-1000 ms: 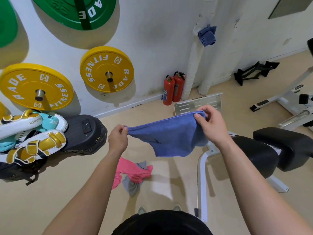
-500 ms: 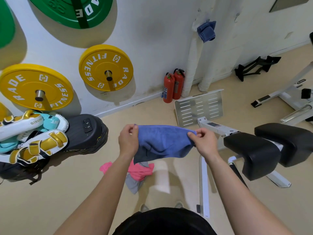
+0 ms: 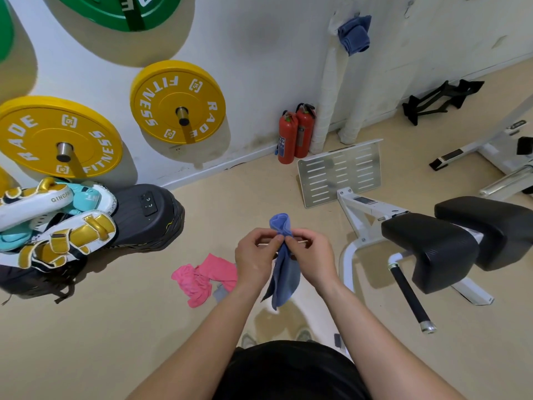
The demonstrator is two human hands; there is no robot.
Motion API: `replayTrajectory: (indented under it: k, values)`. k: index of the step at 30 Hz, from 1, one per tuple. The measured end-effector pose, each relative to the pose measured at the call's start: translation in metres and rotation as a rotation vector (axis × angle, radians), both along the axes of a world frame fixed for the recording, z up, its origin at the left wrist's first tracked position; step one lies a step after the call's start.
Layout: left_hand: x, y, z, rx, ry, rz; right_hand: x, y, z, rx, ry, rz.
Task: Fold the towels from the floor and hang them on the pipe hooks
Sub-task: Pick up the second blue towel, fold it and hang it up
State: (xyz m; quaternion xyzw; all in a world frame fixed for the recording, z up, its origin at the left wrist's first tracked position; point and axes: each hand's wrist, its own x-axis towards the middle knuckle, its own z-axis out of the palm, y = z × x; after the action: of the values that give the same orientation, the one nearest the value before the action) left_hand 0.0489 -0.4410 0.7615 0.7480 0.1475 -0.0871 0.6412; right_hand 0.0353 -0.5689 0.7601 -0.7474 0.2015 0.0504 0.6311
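You have the soft blue cloth towel (image 3: pixel 284 269) pinched between both hands in front of your waist. Your left hand (image 3: pixel 253 259) and right hand (image 3: pixel 313 259) meet at its top, fingertips clenched on the gathered corners, so the two halves are brought together into a narrow strip. A short rolled tuft stands above your fingers toward 12 o'clock; the rest hangs straight down toward 6 o'clock. Its long axis is therefore vertical, running from your fingertips toward your feet.

The target lies well away at about 1 o'clock: the white wrapped wall pipe (image 3: pixel 327 90), where a folded blue towel (image 3: pixel 354 33) already hangs near the top. A bare metal hook (image 3: pixel 407 10) shows farther right on the wall. Your right hand is the nearer one to that pipe, so in my judgement it should carry the folded strip up while the left lets go.

The crumpled pink towel (image 3: pixel 206 277) and a grey cloth scrap (image 3: pixel 221 293) beside it are on the beige floor (image 3: pixel 115 327) at 9 o'clock from your hands, not yet folded.
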Motion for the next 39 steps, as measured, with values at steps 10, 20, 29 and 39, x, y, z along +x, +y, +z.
replayTrajectory:
  k: [10,20,29,39]
  values:
    - [-0.003,-0.001,0.006,0.005,-0.069,0.084,0.003,0.005,0.006,-0.185,-0.145,0.176]
    - [0.002,0.03,0.004,0.347,-0.272,-0.134,0.016,-0.016,0.008,-0.182,-0.179,0.242]
    - [0.014,0.089,-0.018,0.983,-0.465,-0.396,0.018,-0.035,0.016,-0.181,-0.174,0.289]
    - [0.021,0.078,0.04,0.757,-0.5,-0.474,0.02,-0.041,0.008,-0.299,-0.078,0.208]
